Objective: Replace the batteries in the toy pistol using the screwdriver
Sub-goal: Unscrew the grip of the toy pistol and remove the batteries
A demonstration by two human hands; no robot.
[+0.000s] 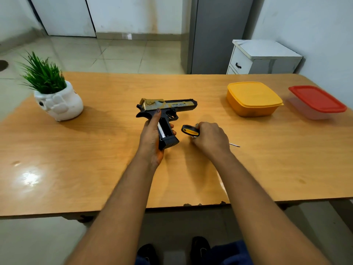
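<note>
Toy pistol: black-and-gold plastic toy pistol (165,108) over wooden table (114,150), grip compartment open.
Left hand (150,134): fingers wrapped round grip.
Right hand (211,139): fingers curled round yellow-and-black screwdriver (190,131).
Containers: yellow lidded tub (253,98), red-lidded clear box (317,101); contents unseen.

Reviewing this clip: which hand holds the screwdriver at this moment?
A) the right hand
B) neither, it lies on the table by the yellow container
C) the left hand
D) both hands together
A: the right hand is curled round the screwdriver, its yellow and black handle sticking out on one side and the metal tip on the other, while the left hand grips the toy pistol.
</note>
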